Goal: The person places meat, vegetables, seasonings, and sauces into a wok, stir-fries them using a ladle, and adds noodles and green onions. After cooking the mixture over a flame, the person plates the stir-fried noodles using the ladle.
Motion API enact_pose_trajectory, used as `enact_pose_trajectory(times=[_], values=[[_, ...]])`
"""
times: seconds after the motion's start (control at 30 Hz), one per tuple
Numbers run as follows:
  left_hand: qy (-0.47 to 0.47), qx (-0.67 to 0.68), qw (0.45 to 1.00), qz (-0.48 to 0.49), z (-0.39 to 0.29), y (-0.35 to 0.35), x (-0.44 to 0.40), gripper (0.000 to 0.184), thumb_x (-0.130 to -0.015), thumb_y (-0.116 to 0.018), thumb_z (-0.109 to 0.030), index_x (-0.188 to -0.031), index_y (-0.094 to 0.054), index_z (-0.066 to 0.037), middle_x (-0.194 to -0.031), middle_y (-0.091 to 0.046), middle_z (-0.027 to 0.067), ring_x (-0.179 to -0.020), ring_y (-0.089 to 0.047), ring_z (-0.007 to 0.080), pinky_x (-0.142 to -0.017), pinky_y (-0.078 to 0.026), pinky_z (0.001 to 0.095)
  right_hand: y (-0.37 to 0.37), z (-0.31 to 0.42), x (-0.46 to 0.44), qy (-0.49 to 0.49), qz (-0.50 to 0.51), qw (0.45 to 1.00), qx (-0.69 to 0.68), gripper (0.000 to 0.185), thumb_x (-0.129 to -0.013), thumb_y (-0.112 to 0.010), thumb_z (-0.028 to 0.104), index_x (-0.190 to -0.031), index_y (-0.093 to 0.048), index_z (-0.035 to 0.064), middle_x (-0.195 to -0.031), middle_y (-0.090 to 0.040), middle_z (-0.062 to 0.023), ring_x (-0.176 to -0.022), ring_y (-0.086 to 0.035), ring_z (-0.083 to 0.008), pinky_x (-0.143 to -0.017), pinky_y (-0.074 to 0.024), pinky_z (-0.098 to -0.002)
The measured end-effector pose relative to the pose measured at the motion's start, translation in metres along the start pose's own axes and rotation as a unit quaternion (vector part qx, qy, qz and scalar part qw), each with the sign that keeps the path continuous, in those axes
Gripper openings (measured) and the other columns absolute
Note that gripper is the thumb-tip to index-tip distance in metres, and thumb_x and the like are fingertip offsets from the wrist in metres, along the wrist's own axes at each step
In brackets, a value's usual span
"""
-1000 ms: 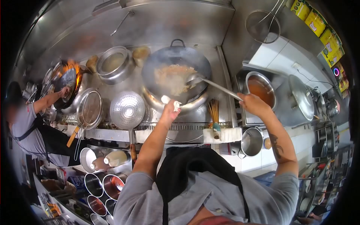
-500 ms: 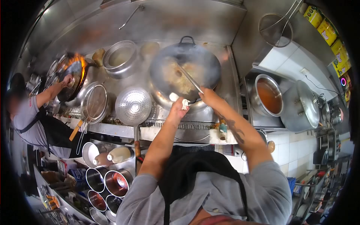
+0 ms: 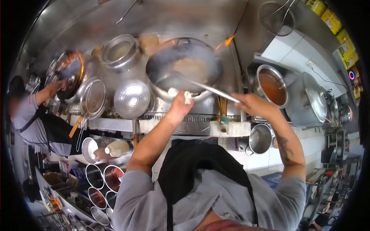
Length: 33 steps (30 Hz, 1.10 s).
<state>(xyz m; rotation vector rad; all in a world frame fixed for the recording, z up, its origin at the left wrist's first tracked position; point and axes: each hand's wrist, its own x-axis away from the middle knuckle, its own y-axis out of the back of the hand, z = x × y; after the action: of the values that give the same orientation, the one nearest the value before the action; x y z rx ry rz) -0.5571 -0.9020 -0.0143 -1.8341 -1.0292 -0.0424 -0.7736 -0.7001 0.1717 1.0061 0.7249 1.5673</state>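
A large dark wok (image 3: 157, 63) stands on the burner, with steam rising off pale food (image 3: 189, 68) that I cannot make out clearly. My left hand (image 3: 180, 106) is closed round a white cloth (image 3: 187, 97) at the wok's near edge, where the wok's handle sits. Stretched out to the right, my right hand (image 3: 252, 104) grips the end of a long-handled ladle (image 3: 216, 91). The ladle's bowl rests low inside the near left part of the wok, partly blurred by steam.
A perforated strainer (image 3: 132, 99) and a lidded-looking pot (image 3: 120, 54) are left of the wok. A co-worker (image 3: 36, 111) tends a flaming wok further left. A pot of orange-red liquid (image 3: 273, 86) stands right. Flame (image 3: 227, 41) shows behind the wok. Brushes (image 3: 222, 109) stand at the front edge.
My right hand has moved right and back toward me, swinging the ladle's bowl to the near left of the wok. The wok tilts differently, and a flame has appeared at its far right.
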Motion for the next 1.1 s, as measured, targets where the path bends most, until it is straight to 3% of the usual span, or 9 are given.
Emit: enact_pose_trajectory(times=[0.07,0.2,0.37,0.6,0.7,0.9,1.0,1.03,1.1], values=[[0.098,0.038,0.991,-0.088,-0.012,-0.035,0.033,0.014,-0.096,-0.042,-0.021,-0.098,-0.053,-0.012,-0.087,-0.058,0.0029,-0.071,-0.052,0.0160,-0.052,-0.043,0.0257,0.018,0.008,0.017,-0.039,0.050,0.998,-0.012,0.044,-0.094,-0.051,0.024,-0.132,-0.047,0.0027,-0.084,-0.065,-0.0228,-0.072,-0.063,-0.0331,-0.070,-0.0482,-0.0424],[0.105,0.026,0.984,-0.144,-0.020,-0.049,0.035,0.018,-0.097,-0.041,-0.025,-0.099,-0.052,-0.011,-0.087,-0.058,0.0026,-0.073,-0.054,0.0163,-0.051,-0.043,0.0268,0.006,-0.002,-0.010,-0.102,0.054,0.993,-0.004,0.042,-0.093,-0.052,0.025,-0.130,-0.049,0.0047,-0.091,-0.065,-0.0217,-0.080,-0.065,-0.0342,-0.075,-0.0496,-0.0431],[0.034,-0.018,0.998,-0.048,0.060,0.055,0.019,0.011,-0.090,-0.052,-0.020,-0.091,-0.052,-0.009,-0.075,-0.057,0.0074,-0.060,-0.055,0.0185,-0.045,-0.045,0.0289,-0.057,-0.053,-0.059,-0.055,-0.172,0.979,0.092,0.031,-0.091,-0.052,0.016,-0.116,-0.051,-0.0025,-0.075,-0.063,-0.0222,-0.071,-0.063,-0.0400,-0.065,-0.0498,-0.0477],[0.067,0.027,0.997,-0.036,0.026,0.030,0.022,0.016,-0.094,-0.047,-0.023,-0.092,-0.053,-0.009,-0.077,-0.061,0.0068,-0.062,-0.058,0.0186,-0.044,-0.046,0.0282,-0.018,-0.011,-0.034,-0.037,-0.142,0.977,0.156,0.038,-0.090,-0.052,0.015,-0.122,-0.049,-0.0045,-0.076,-0.063,-0.0237,-0.075,-0.063,-0.0404,-0.068,-0.0497,-0.0480],[0.052,0.041,0.997,-0.025,-0.004,0.020,-0.019,0.014,-0.094,-0.047,-0.021,-0.095,-0.053,-0.009,-0.083,-0.058,0.0053,-0.067,-0.052,0.0176,-0.047,-0.042,0.0269,-0.013,-0.003,-0.027,-0.028,-0.120,0.981,0.147,0.023,-0.089,-0.054,0.014,-0.106,-0.052,-0.0007,-0.076,-0.064,-0.0214,-0.070,-0.064,-0.0373,-0.064,-0.0514,-0.0464],[0.090,0.038,0.992,-0.080,-0.007,-0.011,0.018,0.014,-0.095,-0.045,-0.022,-0.099,-0.052,-0.011,-0.086,-0.058,0.0057,-0.070,-0.052,0.0183,-0.049,-0.043,0.0265,-0.017,-0.036,-0.005,0.060,-0.036,0.995,0.066,0.043,-0.091,-0.053,0.021,-0.131,-0.049,0.0064,-0.081,-0.065,-0.0217,-0.071,-0.065,-0.0351,-0.067,-0.0509,-0.0451],[0.083,0.050,0.991,-0.091,-0.018,-0.026,0.031,0.011,-0.093,-0.045,-0.018,-0.096,-0.053,-0.010,-0.083,-0.057,0.0052,-0.068,-0.052,0.0179,-0.049,-0.043,0.0257,0.017,0.015,-0.012,-0.183,0.109,0.976,-0.050,0.042,-0.093,-0.052,0.022,-0.132,-0.048,0.0073,-0.084,-0.065,-0.0214,-0.077,-0.064,-0.0389,-0.071,-0.0489,-0.0467],[0.093,0.046,0.990,-0.091,-0.023,-0.018,0.014,0.011,-0.093,-0.044,-0.017,-0.094,-0.052,-0.009,-0.083,-0.058,0.0054,-0.068,-0.052,0.0171,-0.049,-0.042,0.0253,0.018,0.015,-0.021,-0.182,0.114,0.976,-0.024,0.044,-0.093,-0.051,0.022,-0.134,-0.046,0.0084,-0.088,-0.065,-0.0225,-0.078,-0.065,-0.0352,-0.072,-0.0505,-0.0453],[0.064,0.028,0.996,-0.057,-0.010,0.010,-0.005,0.012,-0.092,-0.046,-0.019,-0.093,-0.052,-0.008,-0.080,-0.058,0.0070,-0.064,-0.054,0.0177,-0.049,-0.045,0.0262,-0.035,-0.058,-0.057,-0.031,-0.049,0.997,0.057,0.042,-0.092,-0.052,0.021,-0.131,-0.048,0.0065,-0.087,-0.065,-0.0226,-0.077,-0.065,-0.0348,-0.071,-0.0512,-0.0448]])
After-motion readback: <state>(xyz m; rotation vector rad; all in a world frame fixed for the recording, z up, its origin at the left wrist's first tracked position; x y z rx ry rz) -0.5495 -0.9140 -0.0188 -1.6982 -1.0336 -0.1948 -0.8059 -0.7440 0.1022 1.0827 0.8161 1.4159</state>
